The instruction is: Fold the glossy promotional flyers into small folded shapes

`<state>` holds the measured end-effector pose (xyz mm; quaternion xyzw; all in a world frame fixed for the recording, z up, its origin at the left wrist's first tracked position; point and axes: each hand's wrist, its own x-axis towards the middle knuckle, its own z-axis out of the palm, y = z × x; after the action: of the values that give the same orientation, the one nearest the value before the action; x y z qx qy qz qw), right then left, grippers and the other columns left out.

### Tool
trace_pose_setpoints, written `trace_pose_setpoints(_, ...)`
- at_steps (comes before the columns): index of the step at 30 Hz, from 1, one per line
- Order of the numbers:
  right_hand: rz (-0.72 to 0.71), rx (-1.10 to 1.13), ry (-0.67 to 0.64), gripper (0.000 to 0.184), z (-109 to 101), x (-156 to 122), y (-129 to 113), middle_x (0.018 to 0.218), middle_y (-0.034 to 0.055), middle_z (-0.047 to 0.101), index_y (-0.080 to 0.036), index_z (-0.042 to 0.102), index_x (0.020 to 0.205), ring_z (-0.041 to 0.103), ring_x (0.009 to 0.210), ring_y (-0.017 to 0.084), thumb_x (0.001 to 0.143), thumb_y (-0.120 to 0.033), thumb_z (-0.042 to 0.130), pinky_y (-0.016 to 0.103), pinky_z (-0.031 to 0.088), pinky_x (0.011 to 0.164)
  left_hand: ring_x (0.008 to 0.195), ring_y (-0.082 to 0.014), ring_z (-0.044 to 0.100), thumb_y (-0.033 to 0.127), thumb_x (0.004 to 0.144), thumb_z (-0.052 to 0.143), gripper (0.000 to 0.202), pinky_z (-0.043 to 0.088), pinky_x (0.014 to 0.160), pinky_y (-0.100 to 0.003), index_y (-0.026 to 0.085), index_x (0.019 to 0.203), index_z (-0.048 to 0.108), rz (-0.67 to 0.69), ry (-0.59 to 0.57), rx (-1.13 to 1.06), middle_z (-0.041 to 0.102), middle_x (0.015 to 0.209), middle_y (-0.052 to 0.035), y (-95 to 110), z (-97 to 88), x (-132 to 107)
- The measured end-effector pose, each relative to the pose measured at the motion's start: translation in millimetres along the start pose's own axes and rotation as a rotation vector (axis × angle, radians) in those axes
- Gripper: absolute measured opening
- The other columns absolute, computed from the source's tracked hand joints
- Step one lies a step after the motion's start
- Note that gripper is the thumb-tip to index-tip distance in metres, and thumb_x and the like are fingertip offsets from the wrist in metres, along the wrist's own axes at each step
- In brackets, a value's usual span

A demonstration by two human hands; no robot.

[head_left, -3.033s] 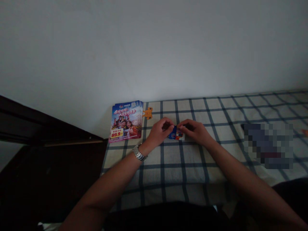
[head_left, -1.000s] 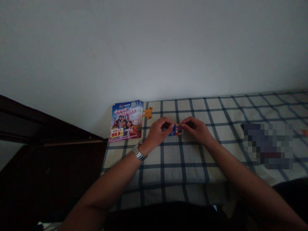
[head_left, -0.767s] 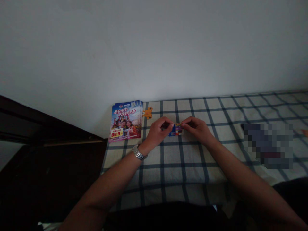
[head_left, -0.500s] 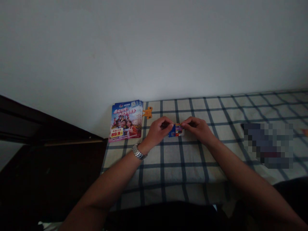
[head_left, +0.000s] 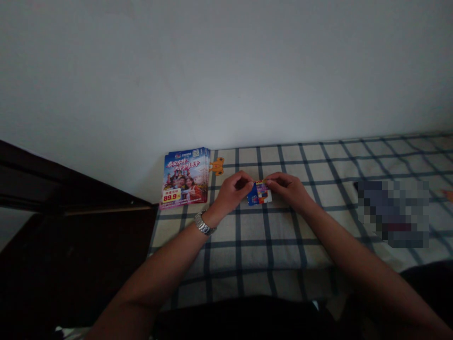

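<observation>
A small folded paper leaflet (head_left: pixel 260 193), blue on the left with purple, orange and white print on the right, is pinched along its upper edge by both hands. My left hand (head_left: pixel 235 190), with a silver watch (head_left: pixel 205 224) at the wrist, grips its upper left corner between thumb and forefinger. At the upper right corner, my right hand (head_left: pixel 287 190) closes thumb and forefinger on the paper. To the left of my hands lies a stack of printed flyers (head_left: pixel 184 177), blue and pink, the top one marked 89.9.
A checked cloth (head_left: pixel 255 255) covers the bed-like surface, which meets a white wall (head_left: pixel 226 71) at the back. An orange bear figure (head_left: pixel 217 166) lies beside the flyers. A dark, pixelated object (head_left: pixel 391 215) is on the right. Dark wooden furniture (head_left: pixel 71 184) stands at left.
The leaflet shows slightly more of its lower part below my fingers, and its surface looks tilted a little differently. My hands have barely moved.
</observation>
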<state>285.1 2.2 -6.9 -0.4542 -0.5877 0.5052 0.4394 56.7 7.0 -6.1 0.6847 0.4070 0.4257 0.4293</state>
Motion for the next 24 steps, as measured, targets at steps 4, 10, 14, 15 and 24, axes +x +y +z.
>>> trace_pose_setpoints(4, 0.032, -0.007, -0.022, 0.032, 0.0, -0.9, 1.0, 0.090, 0.0038, 0.081, -0.024, 0.079, 0.097, 0.074, 0.077, 0.021, 0.084, -0.053, 0.078, 0.034, 0.061, 0.072, 0.078, -0.0142, 0.062, 0.043, 0.094, 0.067, 0.023, 0.049, 0.071, -0.025, 0.020, 0.093, 0.063, 0.004, -0.005, 0.005, 0.065, 0.085, -0.0007, -0.6, 0.6, -0.4)
trace_pose_setpoints(10, -0.012, -0.112, -0.025, 0.030, -1.6, -3.3, -2.0, 0.081, 0.0029, 0.079, -0.022, 0.079, 0.090, 0.069, 0.068, 0.018, 0.087, -0.052, 0.075, 0.030, 0.056, 0.062, 0.074, -0.0134, 0.061, 0.034, 0.095, 0.063, 0.014, 0.048, 0.067, -0.024, 0.020, 0.093, 0.062, 0.008, -0.067, 0.065, 0.064, 0.082, 0.0009, 0.2, 1.5, -3.0)
trace_pose_setpoints(14, -0.046, -0.170, -0.019, 0.030, -2.0, -3.4, -0.8, 0.081, 0.0033, 0.079, -0.022, 0.079, 0.087, 0.070, 0.071, 0.019, 0.087, -0.052, 0.074, 0.031, 0.057, 0.064, 0.075, -0.0137, 0.063, 0.029, 0.094, 0.061, 0.009, 0.050, 0.068, -0.025, 0.020, 0.095, 0.062, 0.010, -0.094, 0.072, 0.066, 0.083, 0.0005, 3.4, 2.4, -4.4)
trace_pose_setpoints(15, -0.047, -0.173, -0.020, 0.029, -2.1, -3.4, 0.1, 0.081, 0.0034, 0.079, -0.022, 0.080, 0.087, 0.071, 0.071, 0.020, 0.088, -0.051, 0.074, 0.031, 0.057, 0.064, 0.076, -0.0139, 0.064, 0.029, 0.094, 0.061, 0.009, 0.050, 0.069, -0.025, 0.020, 0.096, 0.062, 0.014, -0.102, 0.071, 0.067, 0.084, 0.0001, 4.2, 2.7, -4.7)
trace_pose_setpoints(24, -0.035, -0.190, -0.070, 0.030, -3.7, -3.2, 6.9, 0.087, 0.0045, 0.081, -0.022, 0.082, 0.092, 0.074, 0.077, 0.022, 0.088, -0.051, 0.073, 0.032, 0.058, 0.070, 0.077, -0.0142, 0.064, 0.040, 0.100, 0.060, 0.022, 0.048, 0.070, -0.025, 0.019, 0.097, 0.066, 0.028, -0.148, 0.150, 0.068, 0.086, -0.0002, 3.8, 2.8, -4.5)
